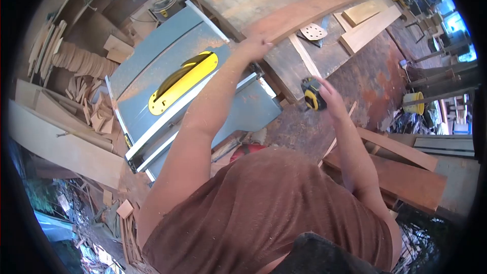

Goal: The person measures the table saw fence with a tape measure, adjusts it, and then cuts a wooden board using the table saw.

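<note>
The end edge of the plank (314,7) is being pressed by the flat left hand (253,48), a tape measure (312,94) being clasped in the right hand (332,102)

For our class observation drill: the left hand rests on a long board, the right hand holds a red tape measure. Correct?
One slip: in the head view the tape measure in the right hand is yellow and black, not red. The left hand does rest on the long board.
</note>
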The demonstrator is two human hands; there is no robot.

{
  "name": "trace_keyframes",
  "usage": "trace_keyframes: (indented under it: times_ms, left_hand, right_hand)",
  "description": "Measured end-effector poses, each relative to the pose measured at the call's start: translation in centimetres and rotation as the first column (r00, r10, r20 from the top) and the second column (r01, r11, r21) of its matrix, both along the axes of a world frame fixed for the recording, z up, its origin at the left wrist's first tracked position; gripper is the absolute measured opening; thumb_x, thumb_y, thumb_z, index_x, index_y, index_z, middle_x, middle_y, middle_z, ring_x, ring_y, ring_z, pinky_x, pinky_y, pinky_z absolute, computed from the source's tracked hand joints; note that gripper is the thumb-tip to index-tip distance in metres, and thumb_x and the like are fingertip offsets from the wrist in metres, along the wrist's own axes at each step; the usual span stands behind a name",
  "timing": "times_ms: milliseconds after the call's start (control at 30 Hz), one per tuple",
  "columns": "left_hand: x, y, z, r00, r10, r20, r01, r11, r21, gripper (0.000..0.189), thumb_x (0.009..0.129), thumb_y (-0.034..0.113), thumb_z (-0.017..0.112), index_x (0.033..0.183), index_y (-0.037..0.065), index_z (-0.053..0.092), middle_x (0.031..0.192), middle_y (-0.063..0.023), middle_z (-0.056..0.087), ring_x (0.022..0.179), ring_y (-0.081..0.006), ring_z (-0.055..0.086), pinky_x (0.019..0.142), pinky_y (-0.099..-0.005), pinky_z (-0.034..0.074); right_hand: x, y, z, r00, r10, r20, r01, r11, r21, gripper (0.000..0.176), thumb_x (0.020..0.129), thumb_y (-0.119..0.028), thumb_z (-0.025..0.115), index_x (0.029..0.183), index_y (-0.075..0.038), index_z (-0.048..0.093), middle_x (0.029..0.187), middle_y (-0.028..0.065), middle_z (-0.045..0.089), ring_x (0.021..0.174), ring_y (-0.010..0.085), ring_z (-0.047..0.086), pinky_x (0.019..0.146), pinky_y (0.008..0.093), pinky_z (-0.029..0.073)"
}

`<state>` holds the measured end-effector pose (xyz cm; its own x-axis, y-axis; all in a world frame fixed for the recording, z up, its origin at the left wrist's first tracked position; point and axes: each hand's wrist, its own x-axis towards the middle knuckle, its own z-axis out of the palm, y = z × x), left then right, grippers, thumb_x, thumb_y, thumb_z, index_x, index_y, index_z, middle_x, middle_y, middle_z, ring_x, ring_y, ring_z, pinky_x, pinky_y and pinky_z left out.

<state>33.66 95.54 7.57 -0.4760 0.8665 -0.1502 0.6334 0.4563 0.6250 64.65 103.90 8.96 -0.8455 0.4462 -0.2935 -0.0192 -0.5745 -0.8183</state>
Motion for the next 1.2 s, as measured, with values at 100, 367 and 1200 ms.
trace_keyframes:
  times_ms: [100,367,1200]
  left_hand:
    - [4.3,0.8,2.9,0.997,-0.053,-0.060,0.056,0.997,0.060,0.046,0.091,0.044,0.055,0.104,0.000,0.065,0.101,-0.0137,0.068,0.095,-0.0258,0.064,0.086,-0.0393,0.048]
    - [-1.2,3.4,4.7,0.783,-0.357,0.508,0.362,0.927,0.094,0.028,0.081,0.026,0.074,0.099,0.005,0.070,0.091,-0.0042,0.067,0.076,-0.0119,0.061,0.069,-0.0248,0.050]
    - [-11.9,2.8,-4.7,0.974,0.168,-0.153,-0.176,0.984,-0.036,0.024,0.079,0.034,0.071,0.090,0.013,0.075,0.088,-0.0131,0.070,0.085,-0.0313,0.067,0.079,-0.0402,0.051]
  right_hand:
    - [-4.0,0.5,1.6,0.973,-0.026,0.231,-0.111,0.821,0.560,0.068,0.081,-0.032,0.070,0.136,-0.002,0.042,0.120,0.0140,0.058,0.107,0.0230,0.058,0.090,0.0346,0.047]
    - [-9.9,1.3,3.2,0.862,-0.048,0.504,-0.415,0.502,0.758,0.070,0.080,-0.039,0.068,0.135,-0.002,0.044,0.118,0.0248,0.060,0.109,0.0293,0.059,0.093,0.0366,0.045]
    - [-6.7,0.1,-1.0,0.659,-0.229,0.717,-0.645,0.318,0.695,0.061,0.083,-0.038,0.062,0.136,-0.017,0.045,0.109,0.0228,0.058,0.104,0.0396,0.058,0.088,0.0464,0.047]
